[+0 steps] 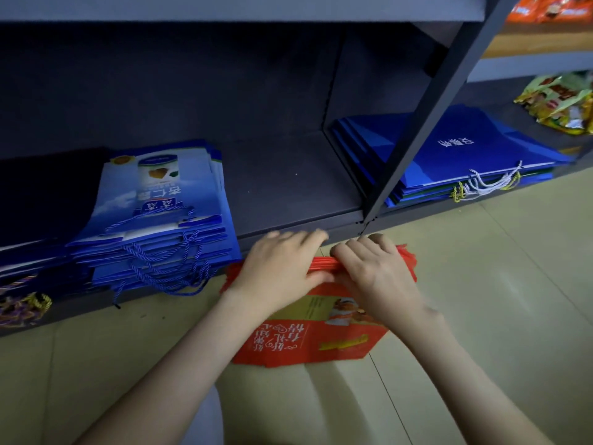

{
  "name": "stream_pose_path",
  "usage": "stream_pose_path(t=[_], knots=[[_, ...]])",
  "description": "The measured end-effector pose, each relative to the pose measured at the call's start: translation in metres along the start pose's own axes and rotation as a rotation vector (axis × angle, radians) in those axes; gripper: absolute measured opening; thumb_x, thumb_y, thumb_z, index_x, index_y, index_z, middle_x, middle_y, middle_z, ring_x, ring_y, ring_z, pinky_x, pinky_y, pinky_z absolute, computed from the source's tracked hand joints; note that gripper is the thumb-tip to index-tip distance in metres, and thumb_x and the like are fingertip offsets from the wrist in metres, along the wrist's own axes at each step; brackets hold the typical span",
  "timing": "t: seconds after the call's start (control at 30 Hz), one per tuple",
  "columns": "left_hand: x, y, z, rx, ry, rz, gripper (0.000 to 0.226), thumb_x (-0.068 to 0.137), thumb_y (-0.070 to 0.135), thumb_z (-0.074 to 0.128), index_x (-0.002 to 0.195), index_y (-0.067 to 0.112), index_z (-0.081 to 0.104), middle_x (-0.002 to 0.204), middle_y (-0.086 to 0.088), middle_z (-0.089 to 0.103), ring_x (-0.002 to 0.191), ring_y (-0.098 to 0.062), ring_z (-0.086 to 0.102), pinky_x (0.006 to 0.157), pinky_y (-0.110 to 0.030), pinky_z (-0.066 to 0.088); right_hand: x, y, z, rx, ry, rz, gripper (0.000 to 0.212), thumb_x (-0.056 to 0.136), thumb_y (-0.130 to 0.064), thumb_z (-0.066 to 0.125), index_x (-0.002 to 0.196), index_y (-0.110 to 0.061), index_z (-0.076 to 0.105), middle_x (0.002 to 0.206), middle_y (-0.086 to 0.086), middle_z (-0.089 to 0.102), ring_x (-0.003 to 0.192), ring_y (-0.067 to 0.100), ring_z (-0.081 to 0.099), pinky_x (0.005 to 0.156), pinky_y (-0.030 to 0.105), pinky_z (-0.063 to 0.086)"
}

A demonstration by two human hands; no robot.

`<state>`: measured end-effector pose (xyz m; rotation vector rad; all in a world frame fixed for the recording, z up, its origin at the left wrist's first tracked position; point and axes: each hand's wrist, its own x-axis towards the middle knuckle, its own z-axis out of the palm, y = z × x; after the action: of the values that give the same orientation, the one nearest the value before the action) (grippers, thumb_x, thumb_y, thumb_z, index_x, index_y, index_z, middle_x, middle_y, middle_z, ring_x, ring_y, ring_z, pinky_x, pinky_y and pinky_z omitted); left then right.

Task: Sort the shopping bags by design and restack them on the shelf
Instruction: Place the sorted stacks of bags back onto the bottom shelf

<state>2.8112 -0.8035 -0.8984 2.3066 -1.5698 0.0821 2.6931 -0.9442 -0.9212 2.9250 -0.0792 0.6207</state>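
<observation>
Red shopping bags (321,342): the bundle is sitting on the floor (481,284), just in front of the lower edge of the shelf (288,187), with the printed face looking up.
Left hand (282,268): it is gripping the far edge of the red bundle, the fingers reaching over it and the thumb pressing from the near side.
Right hand (375,274): it is clamping the same edge just beside the left hand, the fingers curling over the top.
Open room: the middle of the shelf is showing a bare dark board between the blue printed bags (160,213) on the left and the slanting post (433,107).
Other stacks: the plain blue bags (465,155) are lying behind the post, in the right compartment. The dark bags (41,194) are lying at the far left.
Edges: the cord handles (160,261) of the blue printed bags are hanging over the front edge of the shelf.
Hard to make out: the left fingertips are blurring, and the hands are covering the handles of the red bundle. I cannot tell if its far edge is lifting off the floor.
Cut off: the snack packets (564,104) are running out of the picture at the right.
</observation>
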Motion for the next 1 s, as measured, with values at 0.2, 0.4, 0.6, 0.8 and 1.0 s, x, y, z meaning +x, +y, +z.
stream_pose_path(t=[0.2, 0.4, 0.6, 0.8, 1.0], knots=[[-0.011, -0.008, 0.005, 0.192, -0.083, 0.023, 0.047, 0.093, 0.056, 0.040, 0.128, 0.025, 0.042, 0.116, 0.006, 0.060, 0.105, -0.016, 0.058, 0.075, -0.027, 0.041, -0.029, 0.037, 0.002, 0.091, -0.215, 0.377, 0.078, 0.052, -0.035, 0.087, 0.120, -0.015, 0.054, 0.103, 0.005, 0.057, 0.097, 0.033, 0.057, 0.095, 0.048, 0.034], [0.015, 0.027, 0.012, 0.327, -0.114, 0.003, 0.068, 0.082, 0.062, 0.055, 0.130, 0.017, 0.038, 0.121, -0.006, 0.056, 0.109, -0.025, 0.056, 0.086, -0.035, 0.040, -0.029, 0.042, 0.013, 0.498, -0.095, 0.284, 0.074, 0.069, -0.025, 0.077, 0.135, -0.024, 0.042, 0.101, 0.000, 0.054, 0.099, 0.012, 0.047, 0.096, 0.043, 0.042], [0.013, 0.022, 0.028, 0.377, -0.028, 0.099, 0.052, 0.059, 0.055, 0.081, 0.086, 0.017, 0.058, 0.063, 0.001, 0.063, 0.052, -0.018, 0.063, 0.042, -0.023, 0.039, -0.058, 0.060, 0.043, 0.925, -0.130, 0.720, 0.091, 0.050, -0.041, 0.085, 0.129, -0.035, 0.040, 0.124, 0.001, 0.051, 0.118, 0.019, 0.050, 0.096, 0.035, 0.044], [0.008, 0.015, 0.024, 0.300, 0.055, 0.184, 0.035, 0.062, 0.036, 0.086, 0.080, 0.014, 0.065, 0.056, 0.000, 0.062, 0.044, -0.021, 0.060, 0.038, -0.022, 0.040, -0.058, 0.044, 0.044, 0.710, 0.019, 0.711, 0.039, 0.063, -0.023, 0.085, 0.079, -0.014, 0.051, 0.078, -0.005, 0.047, 0.077, 0.016, 0.045, 0.065, 0.012, 0.035], [0.007, 0.005, 0.010, 0.278, 0.175, 0.209, 0.032, 0.057, 0.022, 0.089, 0.074, 0.016, 0.062, 0.052, 0.000, 0.054, 0.041, -0.022, 0.054, 0.039, -0.023, 0.036, -0.037, 0.033, 0.019, 0.423, 0.149, 0.459, 0.055, 0.067, -0.013, 0.066, 0.118, -0.017, 0.047, 0.107, 0.004, 0.060, 0.098, 0.024, 0.050, 0.088, 0.030, 0.030]])
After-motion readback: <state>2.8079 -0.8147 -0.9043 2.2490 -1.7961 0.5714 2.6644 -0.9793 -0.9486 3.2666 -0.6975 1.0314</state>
